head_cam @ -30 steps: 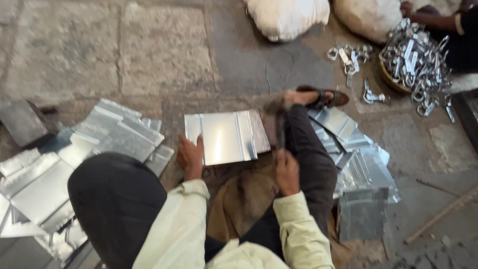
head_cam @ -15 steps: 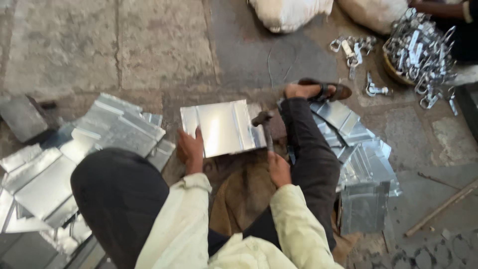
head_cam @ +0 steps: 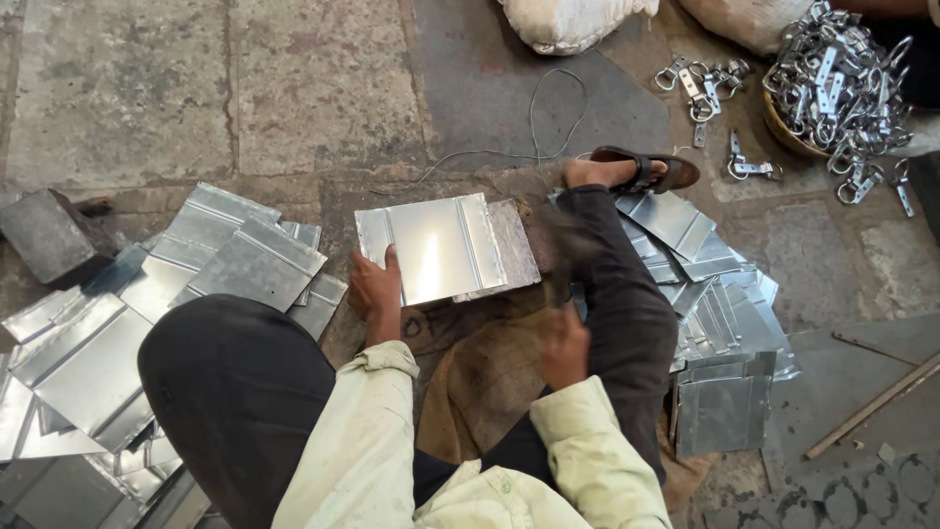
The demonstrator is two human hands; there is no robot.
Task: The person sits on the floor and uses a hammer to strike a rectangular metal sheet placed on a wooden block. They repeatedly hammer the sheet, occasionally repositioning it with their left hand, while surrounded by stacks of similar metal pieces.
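— Since that metal sheet [head_cam: 446, 247] lies flat on the ground past the knees, how would it handle?

— Thin and stiff, I'd guess, light, slick, with sharp edges. The left hand [head_cam: 376, 289] presses its near left corner, fingers spread flat on top, thumb by the edge.

— And the right hand [head_cam: 565, 345]?

— Clenched round a hammer [head_cam: 556, 257], blurred, its head just right of the sheet. Best held flat on the face, I'd say, fingers off the rims. More sheets [head_cam: 230, 264] lie left of those fingers.
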